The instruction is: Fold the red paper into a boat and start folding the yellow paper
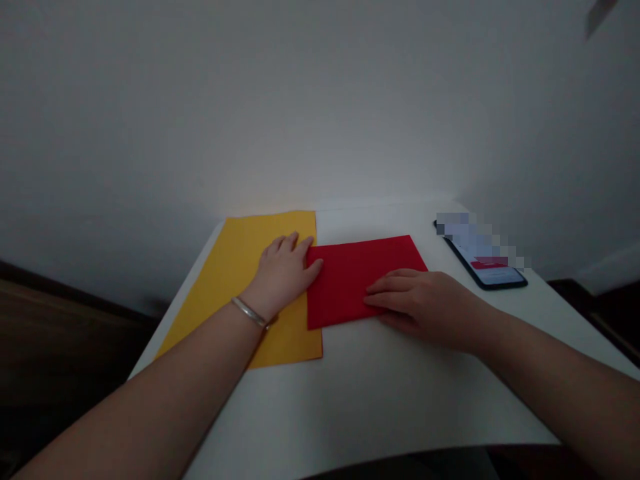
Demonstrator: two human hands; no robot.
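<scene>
A red sheet of paper point(345, 280), apparently folded, lies flat with its left edge over a larger yellow sheet point(215, 280). My left hand point(287, 270) rests palm down on the yellow paper, its fingers spread and the thumb on the red paper's left edge. A silver bangle point(249, 312) circles that wrist. At the red paper's lower right, my right hand point(425, 303) lies with outstretched fingers on its surface. The underside of each hand is hidden.
The papers lie on a white table point(370, 393) against a grey wall point(320, 107). A phone point(480, 257) with its screen lit, partly blurred out, lies at the right. Dark wooden furniture point(55, 340) stands beyond the table's left edge.
</scene>
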